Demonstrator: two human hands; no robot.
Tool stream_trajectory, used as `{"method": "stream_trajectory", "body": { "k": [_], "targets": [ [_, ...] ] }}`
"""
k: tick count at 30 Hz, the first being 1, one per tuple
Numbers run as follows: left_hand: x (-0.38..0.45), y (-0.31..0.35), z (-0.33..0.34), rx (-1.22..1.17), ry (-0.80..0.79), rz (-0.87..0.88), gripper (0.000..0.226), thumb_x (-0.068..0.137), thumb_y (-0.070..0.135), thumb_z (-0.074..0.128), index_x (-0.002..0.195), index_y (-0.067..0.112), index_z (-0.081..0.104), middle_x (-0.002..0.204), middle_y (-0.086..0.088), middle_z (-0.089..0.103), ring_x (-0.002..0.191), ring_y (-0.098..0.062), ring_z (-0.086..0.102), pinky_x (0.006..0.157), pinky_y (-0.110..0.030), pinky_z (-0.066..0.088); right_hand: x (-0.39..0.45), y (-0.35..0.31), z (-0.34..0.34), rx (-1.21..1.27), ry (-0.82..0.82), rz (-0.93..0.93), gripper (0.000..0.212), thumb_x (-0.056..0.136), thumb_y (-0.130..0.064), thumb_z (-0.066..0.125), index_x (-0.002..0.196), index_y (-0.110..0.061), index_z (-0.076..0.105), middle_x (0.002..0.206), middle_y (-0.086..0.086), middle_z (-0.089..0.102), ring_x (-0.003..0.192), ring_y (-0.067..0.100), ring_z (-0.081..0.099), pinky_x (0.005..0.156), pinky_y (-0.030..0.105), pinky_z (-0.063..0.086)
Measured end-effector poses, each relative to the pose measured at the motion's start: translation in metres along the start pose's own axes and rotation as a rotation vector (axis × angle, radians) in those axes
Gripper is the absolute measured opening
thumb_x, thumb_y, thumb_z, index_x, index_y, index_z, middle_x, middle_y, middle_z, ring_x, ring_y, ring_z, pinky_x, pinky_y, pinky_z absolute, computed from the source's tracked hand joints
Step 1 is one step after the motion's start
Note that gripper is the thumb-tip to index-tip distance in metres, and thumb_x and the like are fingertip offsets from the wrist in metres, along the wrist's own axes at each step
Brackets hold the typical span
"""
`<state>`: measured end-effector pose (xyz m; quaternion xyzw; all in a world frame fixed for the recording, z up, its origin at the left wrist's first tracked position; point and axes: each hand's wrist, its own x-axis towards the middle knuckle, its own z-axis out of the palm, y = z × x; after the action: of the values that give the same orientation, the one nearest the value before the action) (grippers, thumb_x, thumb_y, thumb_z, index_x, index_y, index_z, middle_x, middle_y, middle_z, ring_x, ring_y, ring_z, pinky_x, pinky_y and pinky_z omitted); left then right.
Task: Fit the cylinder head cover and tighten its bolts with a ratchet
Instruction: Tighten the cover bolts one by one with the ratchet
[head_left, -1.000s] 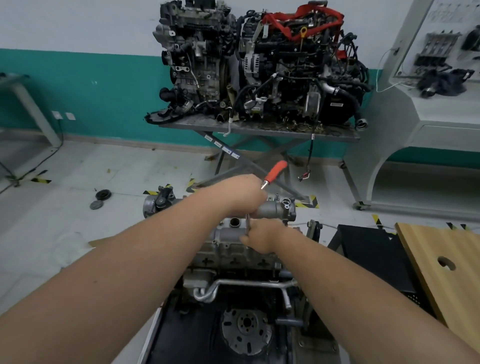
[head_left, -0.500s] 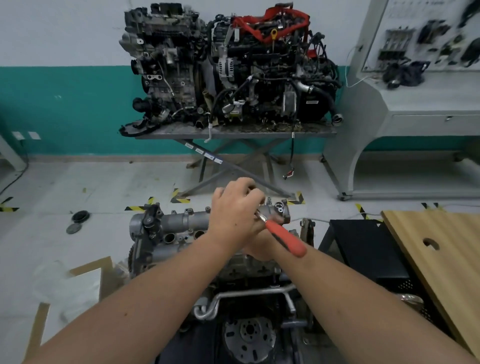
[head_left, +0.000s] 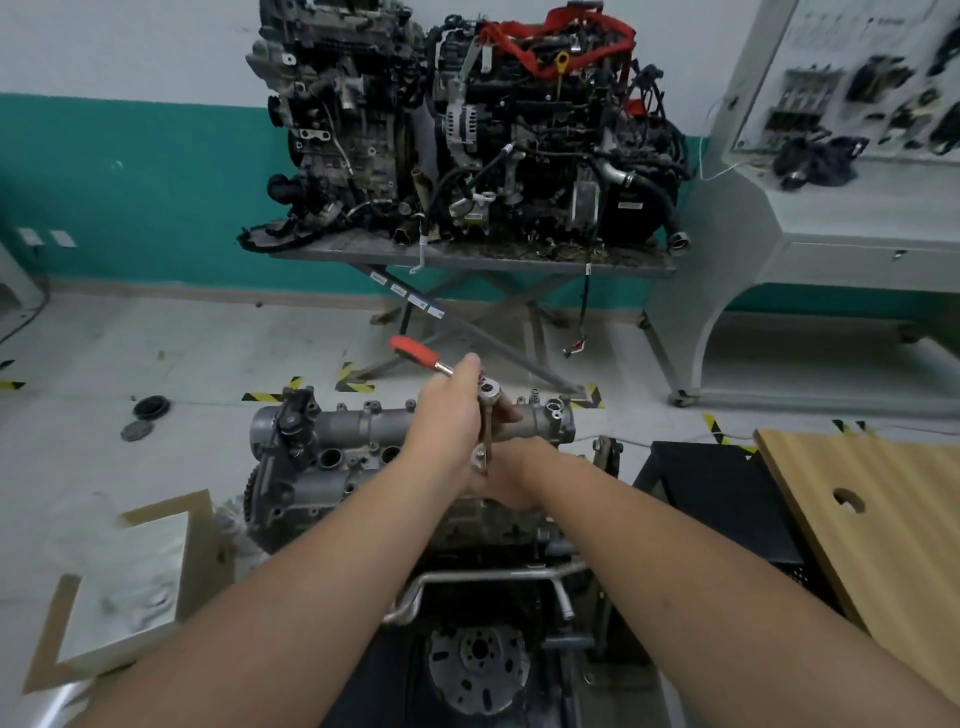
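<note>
The grey aluminium cylinder head cover (head_left: 343, 431) lies across the top of the engine in front of me. My left hand (head_left: 447, 421) grips the ratchet (head_left: 488, 388) just behind its head, and the red handle (head_left: 415, 353) points up and to the left. A steel extension bar (head_left: 483, 447) runs down from the ratchet head toward the cover. My right hand (head_left: 519, 470) holds the lower end of that bar; the socket and bolt under it are hidden.
Two large engines (head_left: 467, 156) stand on a steel scissor table at the back. A wooden board (head_left: 883, 530) and a black crate (head_left: 722, 499) are at the right. Cardboard with a white sheet (head_left: 124, 577) lies left. The flywheel (head_left: 478, 670) sits below.
The red handle has swung round from the upper right, through the lower right, to the upper left. Both hands stayed on the tool at the cover's right part.
</note>
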<state>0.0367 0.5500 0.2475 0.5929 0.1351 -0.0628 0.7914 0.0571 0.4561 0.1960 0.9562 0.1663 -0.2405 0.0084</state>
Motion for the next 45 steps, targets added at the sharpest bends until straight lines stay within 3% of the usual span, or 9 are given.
{"method": "stream_trajectory", "body": {
  "k": [4,9,15,19,23,31,34,38,45],
  "targets": [
    [0.004,0.025,-0.005,0.388,-0.169,-0.061,0.027,0.096,0.026,0.042,0.082,0.012,0.059,0.069,-0.008,0.073,0.07,-0.027,0.072,0.082,-0.042,0.053,-0.002,0.003,0.003,-0.022,0.014,0.0,0.042,0.1,-0.043,0.041,0.122,-0.013,0.06,0.127,0.013,0.06,0.113,0.035,0.058,0.093,0.041,0.048],
    [0.014,0.055,-0.003,1.106,-0.302,-0.025,0.025,0.094,0.023,0.04,0.087,0.015,0.062,0.069,0.003,0.074,0.052,-0.01,0.065,0.062,-0.03,0.045,0.004,0.003,0.007,-0.006,0.03,-0.008,0.028,0.101,-0.04,0.043,0.101,-0.015,0.056,0.11,0.01,0.064,0.091,0.028,0.058,0.075,0.035,0.042],
    [0.008,0.043,-0.001,1.869,-0.28,0.765,0.04,0.102,0.049,0.041,0.071,0.023,0.043,0.076,0.006,0.05,0.071,-0.016,0.053,0.061,-0.032,0.032,0.003,0.002,0.004,-0.027,0.015,0.006,0.045,0.101,-0.044,0.041,0.124,-0.01,0.058,0.127,0.01,0.06,0.113,0.029,0.057,0.083,0.034,0.04],
    [-0.003,0.005,-0.019,1.543,-0.091,1.301,0.041,0.087,0.053,0.064,0.075,0.014,0.063,0.086,-0.004,0.057,0.079,-0.027,0.055,0.069,-0.037,0.036,-0.002,0.004,0.011,-0.045,0.182,-0.034,0.047,0.1,-0.04,0.044,0.139,-0.016,0.051,0.143,0.008,0.052,0.131,0.029,0.046,0.107,0.041,0.04],
    [-0.012,-0.022,-0.016,0.973,-0.033,0.953,0.071,0.083,0.075,0.042,0.104,0.011,0.063,0.11,-0.006,0.057,0.097,-0.022,0.055,0.085,-0.036,0.048,-0.011,0.002,0.01,0.322,0.181,-0.094,0.038,0.104,-0.023,0.044,0.138,-0.01,0.05,0.14,0.002,0.053,0.127,0.027,0.053,0.084,0.021,0.051],
    [-0.009,-0.024,0.005,-0.252,0.086,0.08,0.041,0.104,0.051,0.039,0.097,0.019,0.064,0.067,-0.004,0.069,0.061,-0.018,0.067,0.062,-0.032,0.054,-0.008,-0.003,0.001,0.09,-0.064,0.051,0.036,0.096,-0.031,0.038,0.114,-0.014,0.064,0.12,0.011,0.065,0.107,0.034,0.059,0.099,0.051,0.046],
    [-0.003,-0.007,-0.003,-0.138,0.068,0.015,0.03,0.105,0.039,0.045,0.099,0.014,0.059,0.061,-0.003,0.066,0.057,-0.021,0.068,0.047,-0.026,0.052,-0.005,-0.002,0.003,0.062,-0.001,0.062,0.04,0.099,-0.04,0.039,0.118,-0.014,0.063,0.119,0.007,0.065,0.109,0.031,0.06,0.1,0.049,0.046],
    [-0.002,0.015,-0.011,0.192,-0.103,-0.049,0.027,0.106,0.034,0.04,0.104,0.012,0.055,0.061,-0.002,0.066,0.063,-0.025,0.07,0.075,-0.04,0.057,-0.008,-0.002,0.005,0.07,0.005,0.074,0.038,0.098,-0.041,0.043,0.119,-0.015,0.061,0.12,0.007,0.063,0.107,0.031,0.06,0.099,0.046,0.047],
    [0.001,0.029,-0.009,0.403,-0.233,-0.108,0.026,0.105,0.034,0.039,0.097,0.015,0.054,0.06,0.001,0.063,0.066,-0.025,0.07,0.066,-0.03,0.052,-0.01,0.001,0.006,0.069,0.038,0.041,0.028,0.097,-0.042,0.042,0.094,-0.018,0.055,0.1,0.006,0.062,0.091,0.029,0.06,0.083,0.04,0.051]
  ]
}}
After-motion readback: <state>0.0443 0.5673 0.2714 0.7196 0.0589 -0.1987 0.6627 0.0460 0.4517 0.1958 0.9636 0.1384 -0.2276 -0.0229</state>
